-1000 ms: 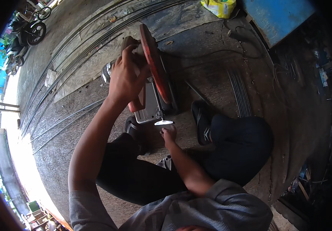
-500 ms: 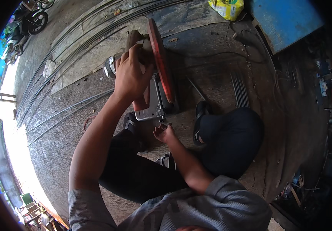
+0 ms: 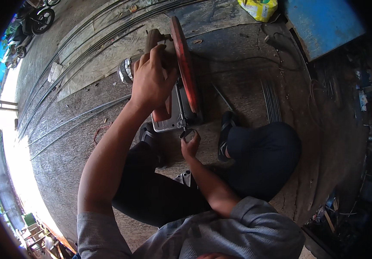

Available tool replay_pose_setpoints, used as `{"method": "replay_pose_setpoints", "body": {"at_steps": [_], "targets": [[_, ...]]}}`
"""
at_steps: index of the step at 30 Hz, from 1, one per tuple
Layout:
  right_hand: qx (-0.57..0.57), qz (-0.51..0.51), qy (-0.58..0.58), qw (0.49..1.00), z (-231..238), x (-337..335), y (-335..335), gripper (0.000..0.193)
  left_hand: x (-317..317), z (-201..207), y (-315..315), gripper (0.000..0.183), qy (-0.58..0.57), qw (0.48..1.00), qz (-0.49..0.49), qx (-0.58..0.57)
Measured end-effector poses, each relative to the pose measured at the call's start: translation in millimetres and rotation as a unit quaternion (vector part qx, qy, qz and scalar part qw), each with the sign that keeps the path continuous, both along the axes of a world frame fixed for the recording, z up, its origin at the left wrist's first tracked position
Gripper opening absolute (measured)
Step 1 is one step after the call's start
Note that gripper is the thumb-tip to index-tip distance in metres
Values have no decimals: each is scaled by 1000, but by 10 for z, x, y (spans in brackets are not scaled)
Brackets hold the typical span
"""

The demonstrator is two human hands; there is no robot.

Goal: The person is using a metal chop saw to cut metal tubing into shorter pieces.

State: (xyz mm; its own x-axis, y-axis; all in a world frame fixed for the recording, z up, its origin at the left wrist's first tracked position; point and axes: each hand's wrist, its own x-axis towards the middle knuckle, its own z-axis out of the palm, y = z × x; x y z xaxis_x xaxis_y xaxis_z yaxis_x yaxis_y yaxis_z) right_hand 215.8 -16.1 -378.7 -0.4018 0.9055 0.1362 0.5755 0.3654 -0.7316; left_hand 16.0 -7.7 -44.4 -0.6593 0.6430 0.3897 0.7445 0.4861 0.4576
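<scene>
A chop saw with a long red blade guard (image 3: 184, 64) stands on the ground in front of me. My left hand (image 3: 152, 84) is wrapped over the top of the saw, its fingers curled down on the far side; the palm side and whatever part it grips are hidden. From the saw's metal base (image 3: 164, 124) a vise screw (image 3: 180, 101) runs toward me. At its near end is a crank handle (image 3: 187, 134), which my right hand (image 3: 190, 146) holds with bent fingers. A thin metal rod (image 3: 223, 97) lies right of the base.
Several long rods (image 3: 86, 103) stretch over the ground at left, and a bundle of short rods (image 3: 271, 101) lies at right. A dark cable (image 3: 246, 61) trails behind the saw. Farther off are a yellow bag (image 3: 259, 9), a blue panel (image 3: 324, 26) and a parked motorbike (image 3: 39, 21).
My right hand has turned and risen slightly at the crank, its fingers now around the handle. The left hand keeps its place on the saw, while the whole view has shifted a little.
</scene>
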Motion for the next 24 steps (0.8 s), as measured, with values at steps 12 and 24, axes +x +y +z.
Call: {"method": "replay_pose_setpoints", "body": {"at_steps": [12, 24], "targets": [[102, 80, 75, 989, 266, -54, 63, 29, 9, 3, -3, 54, -1, 1000, -8, -3], [-577, -81, 186, 791, -7, -164, 118, 47, 5, -7, -2, 54, 2, 1000, -7, -5]]}}
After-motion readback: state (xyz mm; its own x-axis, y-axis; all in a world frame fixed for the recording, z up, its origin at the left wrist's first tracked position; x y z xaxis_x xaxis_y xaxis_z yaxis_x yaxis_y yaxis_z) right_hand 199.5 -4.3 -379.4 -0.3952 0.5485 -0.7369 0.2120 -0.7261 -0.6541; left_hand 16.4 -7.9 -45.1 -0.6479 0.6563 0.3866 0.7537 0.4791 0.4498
